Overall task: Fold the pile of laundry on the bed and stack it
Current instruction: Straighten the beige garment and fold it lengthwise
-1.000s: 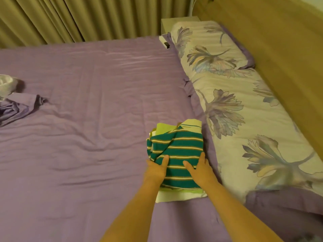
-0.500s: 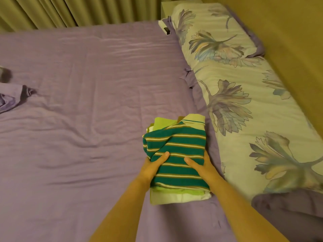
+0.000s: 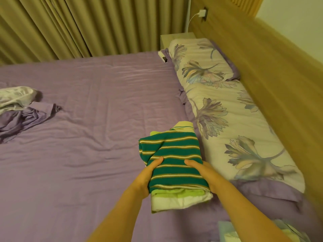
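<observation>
A small stack of folded clothes [image 3: 174,172], a green striped shirt [image 3: 173,154] on top of lime and white pieces, sits on the purple bed [image 3: 87,137] just beside the flowered pillows [image 3: 236,128]. The left hand [image 3: 146,177] and right hand [image 3: 202,173] clasp the stack from either side, thumbs lying on the striped shirt. A crumpled heap of purple laundry [image 3: 21,112] lies well apart at the bed's left edge.

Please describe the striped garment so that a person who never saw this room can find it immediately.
Start at the long flowered pillow along the wooden wall; beside its near half, a small folded stack lies on the purple sheet. The striped shirt is its top layer, held between both hands. Only it is dark green with pale stripes; the layers beneath are plain lime and cream.
</observation>
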Demonstrator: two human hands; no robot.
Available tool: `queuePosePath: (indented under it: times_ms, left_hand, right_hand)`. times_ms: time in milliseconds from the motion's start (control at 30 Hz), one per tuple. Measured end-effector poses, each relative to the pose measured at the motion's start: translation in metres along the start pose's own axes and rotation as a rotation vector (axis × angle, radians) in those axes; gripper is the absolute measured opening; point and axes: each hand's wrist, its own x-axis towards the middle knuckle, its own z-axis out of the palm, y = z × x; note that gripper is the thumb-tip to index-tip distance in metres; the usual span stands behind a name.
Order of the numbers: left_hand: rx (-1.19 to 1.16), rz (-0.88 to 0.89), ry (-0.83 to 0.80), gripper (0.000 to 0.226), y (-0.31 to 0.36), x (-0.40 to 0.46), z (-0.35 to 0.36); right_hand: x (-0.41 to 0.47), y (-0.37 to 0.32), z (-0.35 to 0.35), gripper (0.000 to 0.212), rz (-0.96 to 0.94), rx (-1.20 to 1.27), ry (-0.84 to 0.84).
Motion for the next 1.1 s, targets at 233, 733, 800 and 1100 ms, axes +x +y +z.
queuePosePath:
  times_ms: [233, 733, 800, 1100]
  left_hand:
    - [0.072, 0.098, -0.037, 0.059, -0.006, -0.101, 0.057]
    - [0.262, 0.125, -0.217, 0.073, -0.134, -0.219, 0.217]
    - [0.276, 0.109, -0.204, 0.080, -0.159, -0.222, 0.227]
    - [0.233, -0.022, -0.122, 0.067, -0.272, -0.203, 0.217]
  right_hand:
    - [-0.119, -0.026, -0.015, 0.045, -0.096, -0.031, 0.015]
    - [-0.342, 0.045, -0.147, 0.046, -0.227, 0.084, 0.182]
    - [-0.356, 0.065, -0.165, 0.057, -0.199, 0.081, 0.185]
    - [-0.349, 0.174, -0.209, 0.066, -0.074, 0.102, 0.159]
